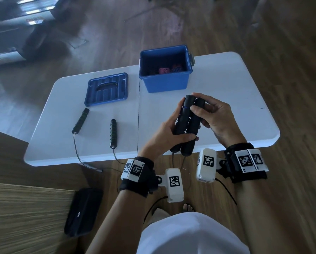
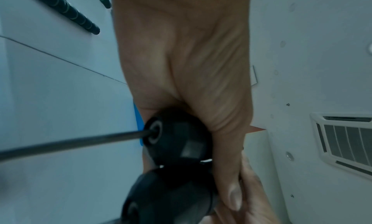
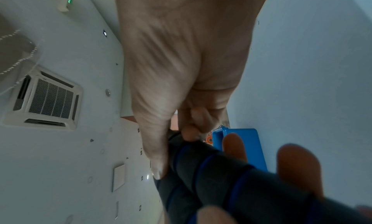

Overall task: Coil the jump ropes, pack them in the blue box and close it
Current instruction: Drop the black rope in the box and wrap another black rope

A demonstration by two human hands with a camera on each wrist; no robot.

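Note:
Two thick black jump rope handles [image 1: 188, 123] with blue rings stand side by side over the white table's [image 1: 226, 107] front edge. My left hand [image 1: 169, 128] grips them from the left, thumb across the front. From the right, my right hand [image 1: 211, 114] pinches their upper part. Their thin cords [image 1: 173, 160] hang below the table edge; one cord [image 2: 70, 144] leaves a handle end [image 2: 177, 140]. The blue box [image 1: 164, 79] stands open behind, with coloured ropes inside. Its lid [image 1: 106, 88] lies to the left. A second rope's slim black handles [image 1: 80, 121] [image 1: 113, 133] lie on the table.
The second rope's cord [image 1: 78, 154] drops over the front edge to the wooden floor. A black pouch [image 1: 84, 211] lies on the floor at the lower left. A bare foot [image 1: 188, 208] shows under the wrists.

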